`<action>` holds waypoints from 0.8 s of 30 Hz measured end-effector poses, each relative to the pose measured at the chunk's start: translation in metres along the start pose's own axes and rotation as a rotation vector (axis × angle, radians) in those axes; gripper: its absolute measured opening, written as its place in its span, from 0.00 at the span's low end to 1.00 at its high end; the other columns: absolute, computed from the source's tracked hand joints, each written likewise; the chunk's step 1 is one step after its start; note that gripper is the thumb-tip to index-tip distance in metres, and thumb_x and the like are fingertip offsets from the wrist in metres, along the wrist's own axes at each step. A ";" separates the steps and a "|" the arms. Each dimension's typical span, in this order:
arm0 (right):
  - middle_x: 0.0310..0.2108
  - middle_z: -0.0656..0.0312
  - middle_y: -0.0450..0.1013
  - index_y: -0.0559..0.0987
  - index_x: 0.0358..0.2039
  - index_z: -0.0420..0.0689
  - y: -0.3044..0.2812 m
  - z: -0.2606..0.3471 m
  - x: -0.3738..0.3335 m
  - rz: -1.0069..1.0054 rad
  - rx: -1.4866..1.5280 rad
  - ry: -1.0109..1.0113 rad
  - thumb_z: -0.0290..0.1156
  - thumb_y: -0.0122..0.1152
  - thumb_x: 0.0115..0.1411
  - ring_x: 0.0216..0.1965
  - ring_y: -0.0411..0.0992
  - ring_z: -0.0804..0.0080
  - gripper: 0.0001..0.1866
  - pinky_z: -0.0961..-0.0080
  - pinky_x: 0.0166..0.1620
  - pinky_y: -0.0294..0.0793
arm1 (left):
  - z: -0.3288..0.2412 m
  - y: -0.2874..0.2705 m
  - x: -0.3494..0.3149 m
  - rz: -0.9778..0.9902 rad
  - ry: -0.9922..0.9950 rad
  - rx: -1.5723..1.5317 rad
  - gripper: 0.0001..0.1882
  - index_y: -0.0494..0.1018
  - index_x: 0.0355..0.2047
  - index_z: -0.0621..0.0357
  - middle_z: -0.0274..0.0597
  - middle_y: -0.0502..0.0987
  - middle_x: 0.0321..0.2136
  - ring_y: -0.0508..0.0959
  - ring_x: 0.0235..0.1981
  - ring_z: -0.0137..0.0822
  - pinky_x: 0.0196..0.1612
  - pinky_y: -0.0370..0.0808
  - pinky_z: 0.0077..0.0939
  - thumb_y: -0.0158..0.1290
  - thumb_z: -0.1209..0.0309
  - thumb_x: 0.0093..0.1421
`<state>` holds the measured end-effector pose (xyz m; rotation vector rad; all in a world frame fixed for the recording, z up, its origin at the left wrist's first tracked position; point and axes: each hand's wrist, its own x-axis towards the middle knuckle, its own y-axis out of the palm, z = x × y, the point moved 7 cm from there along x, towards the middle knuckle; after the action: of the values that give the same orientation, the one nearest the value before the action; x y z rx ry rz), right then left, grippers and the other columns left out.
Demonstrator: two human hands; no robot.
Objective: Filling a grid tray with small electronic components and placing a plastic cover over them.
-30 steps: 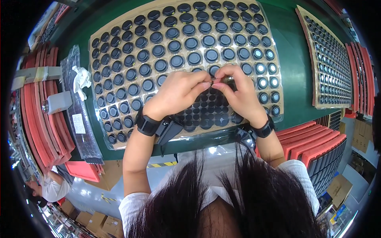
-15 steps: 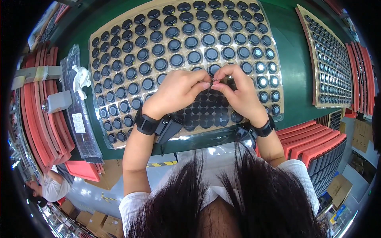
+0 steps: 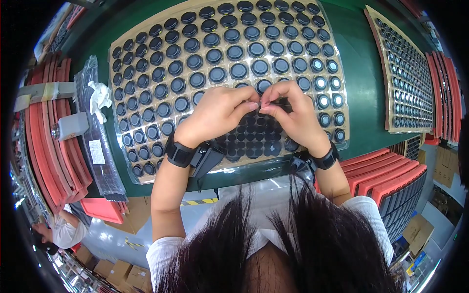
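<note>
My left hand (image 3: 215,113) and my right hand (image 3: 295,111) meet fingertip to fingertip above a large tray (image 3: 146,26) on the table. Thumb and forefinger of each are pinched together. Between them is something thin and tiny, too small to name. Rows of round black caps (image 3: 218,74) sit in the tray's clear pockets; several at the right show pale, shiny round tops (image 3: 323,101). Beneath my hands lies a dark sheet of round black discs (image 3: 254,149), partly hidden by the left wrist and fingers. Both wrists wear black straps with small devices.
A second filled tray (image 3: 405,78) lies at the right of the green table (image 3: 361,88). Red trays (image 3: 386,176) are stacked at lower right, more red stacks (image 3: 53,141) at left. A white bottle (image 3: 73,125) and crumpled tissue (image 3: 100,98) lie at left. Another person (image 3: 68,229) is at lower left.
The fingertips of my right hand have shifted slightly at the pinch. The left hand and the tray look almost the same.
</note>
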<state>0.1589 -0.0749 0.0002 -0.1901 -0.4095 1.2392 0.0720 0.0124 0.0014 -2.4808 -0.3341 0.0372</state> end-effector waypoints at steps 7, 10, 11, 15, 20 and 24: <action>0.35 0.57 0.68 0.63 0.34 0.41 0.003 0.003 -0.002 0.034 0.140 -0.022 0.15 0.59 0.49 0.35 0.71 0.72 0.16 0.79 0.39 0.72 | 0.002 -0.001 0.000 -0.014 0.006 -0.019 0.05 0.70 0.30 0.59 0.48 0.73 0.21 0.74 0.24 0.47 0.27 0.68 0.32 0.49 0.72 0.54; 0.38 0.56 0.67 0.63 0.36 0.42 -0.002 0.004 -0.001 -0.028 0.202 -0.056 0.15 0.59 0.48 0.36 0.72 0.71 0.18 0.77 0.42 0.71 | 0.002 -0.002 0.000 -0.023 -0.003 -0.024 0.04 0.69 0.30 0.61 0.48 0.72 0.22 0.74 0.24 0.46 0.27 0.67 0.30 0.49 0.74 0.55; 0.40 0.54 0.67 0.63 0.38 0.42 -0.006 0.005 -0.001 -0.083 0.237 -0.077 0.14 0.59 0.48 0.38 0.72 0.70 0.19 0.76 0.43 0.70 | 0.001 -0.002 0.000 -0.029 -0.010 -0.019 0.04 0.69 0.30 0.61 0.48 0.72 0.22 0.74 0.25 0.46 0.28 0.68 0.30 0.49 0.74 0.55; 0.47 0.51 0.65 0.63 0.46 0.42 -0.010 0.013 0.003 -0.140 0.155 -0.138 0.14 0.60 0.46 0.41 0.71 0.67 0.26 0.72 0.48 0.67 | 0.006 -0.004 0.001 -0.047 -0.042 -0.003 0.04 0.69 0.31 0.61 0.48 0.73 0.24 0.74 0.27 0.46 0.30 0.68 0.30 0.48 0.75 0.55; 0.53 0.50 0.63 0.58 0.55 0.42 -0.005 0.011 0.004 -0.078 0.037 -0.166 0.15 0.60 0.46 0.44 0.69 0.66 0.35 0.70 0.51 0.65 | 0.006 -0.005 0.000 -0.079 -0.022 0.021 0.04 0.69 0.32 0.62 0.47 0.74 0.26 0.76 0.30 0.45 0.32 0.70 0.30 0.47 0.77 0.56; 0.50 0.52 0.65 0.59 0.55 0.42 -0.004 0.011 0.005 -0.060 0.010 -0.125 0.15 0.60 0.46 0.42 0.70 0.68 0.35 0.72 0.50 0.65 | 0.005 -0.006 0.000 -0.071 -0.023 0.007 0.04 0.69 0.33 0.61 0.47 0.74 0.27 0.76 0.31 0.45 0.33 0.70 0.30 0.47 0.77 0.55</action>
<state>0.1593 -0.0725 0.0121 -0.0914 -0.5137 1.1973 0.0702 0.0199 0.0003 -2.4614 -0.4311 0.0378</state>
